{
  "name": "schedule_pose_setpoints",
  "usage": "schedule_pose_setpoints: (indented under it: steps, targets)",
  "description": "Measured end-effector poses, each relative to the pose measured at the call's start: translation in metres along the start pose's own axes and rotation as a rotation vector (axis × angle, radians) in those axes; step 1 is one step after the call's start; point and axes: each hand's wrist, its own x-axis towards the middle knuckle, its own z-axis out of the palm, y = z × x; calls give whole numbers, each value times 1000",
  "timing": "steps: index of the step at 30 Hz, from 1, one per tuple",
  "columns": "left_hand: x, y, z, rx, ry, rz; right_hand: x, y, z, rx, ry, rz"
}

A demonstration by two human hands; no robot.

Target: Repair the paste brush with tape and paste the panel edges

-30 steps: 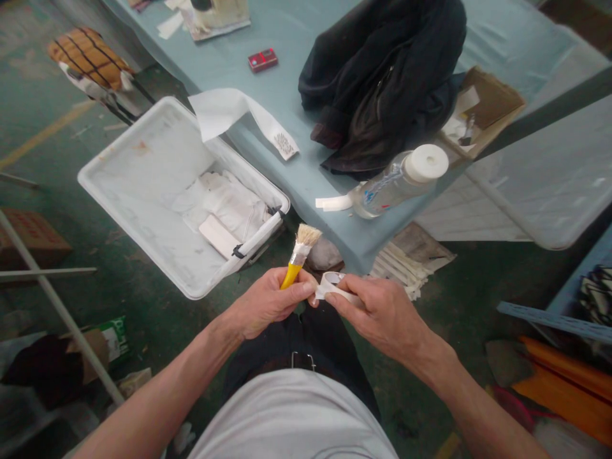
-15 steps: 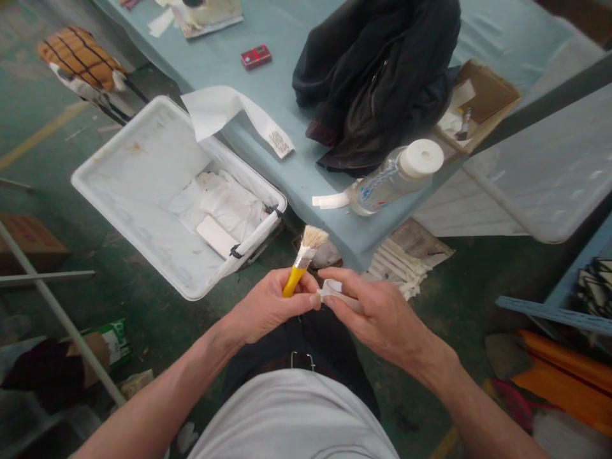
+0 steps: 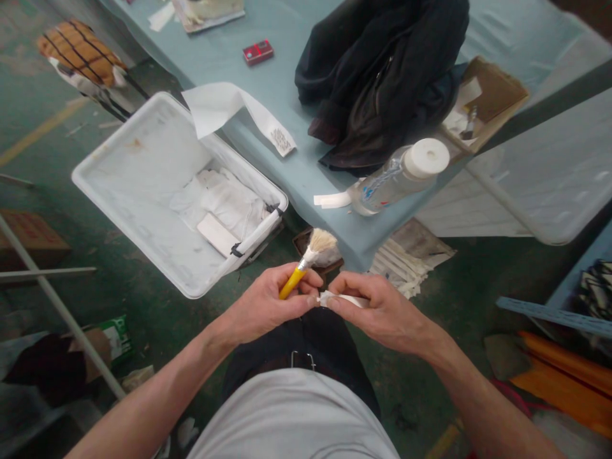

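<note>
In front of my waist, my left hand (image 3: 277, 294) is closed round a paintbrush (image 3: 300, 271), which has a yellow handle, a metal ferrule and pale bristles pointing up and away. White material covers the lower part of the bristles. My right hand (image 3: 377, 305) pinches a looped white strip (image 3: 351, 299), paper or tape; I cannot tell which. The strip's near end reaches the left thumb tip, and the two hands almost meet there. Part of the strip lies hidden behind the right fingers.
A white plastic tub (image 3: 138, 191) holding white cloths and a pale block (image 3: 220, 234) stands left of the blue-covered table (image 3: 215, 57). On the table lie a dark jacket (image 3: 377, 83), a clear bottle (image 3: 396, 178), a red box (image 3: 258, 52), a curled paper strip (image 3: 239, 105) and a cardboard box (image 3: 500, 95).
The brush has tipped further to the right and away. My right fingers have closed down over the white loop, whose opening no longer shows. The view has shifted slightly.
</note>
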Motion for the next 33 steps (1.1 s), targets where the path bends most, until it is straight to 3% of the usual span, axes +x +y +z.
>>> schedule_pose_setpoints:
  steps: [3,9,19,28,33]
  targets:
    - [1,-2,-3,16,22,-34,-1,-2,-3,-4,13,-3]
    - [4,4,-2,106,-117,-57,2,-3,-3,-20,14,-3]
    - [7,2,1,188,-71,-94,6,-8,-1,-137,48,27]
    - [11,-2,-2,236,-59,-96,9,-10,-3,-230,-45,61]
    - [15,0,-6,283,-119,-82,11,-14,-5,-260,-89,29]
